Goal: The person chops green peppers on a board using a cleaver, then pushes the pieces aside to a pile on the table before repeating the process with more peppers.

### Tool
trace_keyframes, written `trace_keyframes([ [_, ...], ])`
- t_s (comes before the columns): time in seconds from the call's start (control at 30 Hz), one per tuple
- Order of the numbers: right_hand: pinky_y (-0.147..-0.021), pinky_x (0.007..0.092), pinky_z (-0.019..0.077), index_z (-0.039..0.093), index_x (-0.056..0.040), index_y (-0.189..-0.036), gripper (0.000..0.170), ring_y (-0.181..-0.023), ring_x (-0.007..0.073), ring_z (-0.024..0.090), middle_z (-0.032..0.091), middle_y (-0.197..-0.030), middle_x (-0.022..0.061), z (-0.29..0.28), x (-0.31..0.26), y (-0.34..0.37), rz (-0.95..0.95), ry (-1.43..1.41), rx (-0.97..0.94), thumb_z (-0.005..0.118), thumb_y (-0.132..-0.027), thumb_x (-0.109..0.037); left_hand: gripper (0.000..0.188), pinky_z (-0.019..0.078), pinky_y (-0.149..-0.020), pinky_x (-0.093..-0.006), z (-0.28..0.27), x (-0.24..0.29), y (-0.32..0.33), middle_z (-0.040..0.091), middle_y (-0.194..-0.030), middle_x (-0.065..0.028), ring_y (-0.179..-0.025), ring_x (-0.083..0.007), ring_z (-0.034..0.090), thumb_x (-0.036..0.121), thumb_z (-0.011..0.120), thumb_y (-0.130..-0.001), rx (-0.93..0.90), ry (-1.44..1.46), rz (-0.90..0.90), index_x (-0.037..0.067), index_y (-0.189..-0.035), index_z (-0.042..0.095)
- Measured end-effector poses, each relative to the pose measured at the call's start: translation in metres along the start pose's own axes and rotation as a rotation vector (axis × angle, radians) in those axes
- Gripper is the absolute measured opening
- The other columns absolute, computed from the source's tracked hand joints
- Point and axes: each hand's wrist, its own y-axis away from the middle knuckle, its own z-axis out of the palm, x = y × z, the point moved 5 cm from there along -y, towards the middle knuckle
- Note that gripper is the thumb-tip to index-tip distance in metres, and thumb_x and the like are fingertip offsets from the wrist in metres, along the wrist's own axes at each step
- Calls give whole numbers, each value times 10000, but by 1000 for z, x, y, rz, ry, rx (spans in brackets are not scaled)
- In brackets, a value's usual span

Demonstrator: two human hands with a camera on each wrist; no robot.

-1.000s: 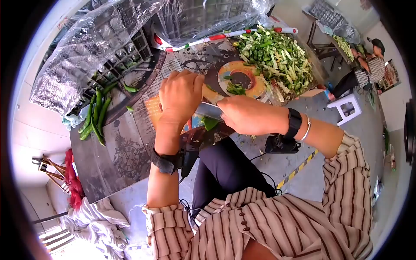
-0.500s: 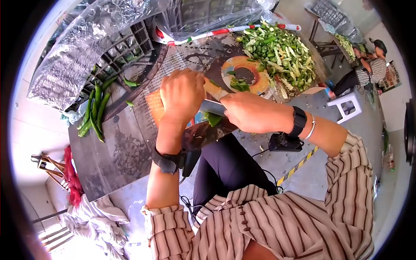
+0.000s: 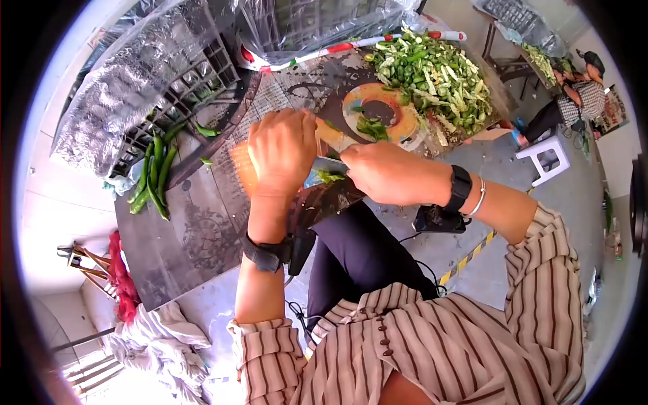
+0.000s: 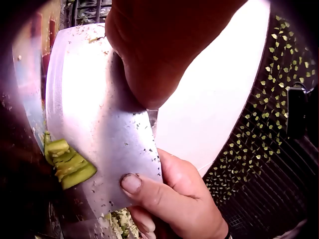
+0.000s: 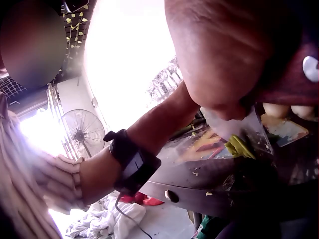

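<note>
A broad metal cleaver [image 4: 104,124] spans the space between the two hands. The left hand [image 3: 280,152] is curled over the blade's far end; its fingertips are hidden. My right hand [image 3: 395,175] grips the cleaver at its handle end, the thumb [image 4: 132,183] lying on the blade in the left wrist view. In the right wrist view the dark red handle [image 5: 284,82] shows beside the palm. Green sliced pepper [image 4: 72,167] clings together at the blade's edge, seen also below the blade [image 3: 329,177] in the head view.
Whole green peppers [image 3: 156,172] lie at the table's left, near a plastic-covered crate [image 3: 182,94]. A heap of cut peppers [image 3: 439,81] covers the far right. A white stool [image 3: 543,160] and another person [image 3: 584,98] are beyond on the right.
The green piece under the blade looks smaller and more cut up than before. Both hands keep nearly the same place on the cleaver, while the head view has shifted slightly.
</note>
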Motion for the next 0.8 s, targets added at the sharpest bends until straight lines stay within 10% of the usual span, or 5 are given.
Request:
trace_keyframes([
  [0.37,-712,504,486,548,66,-876,128,-797,436,611,618,-836,253,0,2,-1,-37,2,46,552,-842,-58,129,438,-871,-397,-61,23,50,637,-1008,-128,-934,-318,577,39,589,-893,401,338,-60,15,-1007,646],
  [0.8,-667,494,483,560,86,-904,154,-747,421,618,614,-787,247,-2,2,-1,-65,-20,88,545,-836,-52,202,481,-846,-401,2,36,96,654,-1008,-94,-943,-318,595,72,712,-780,88,284,-137,50,-976,670],
])
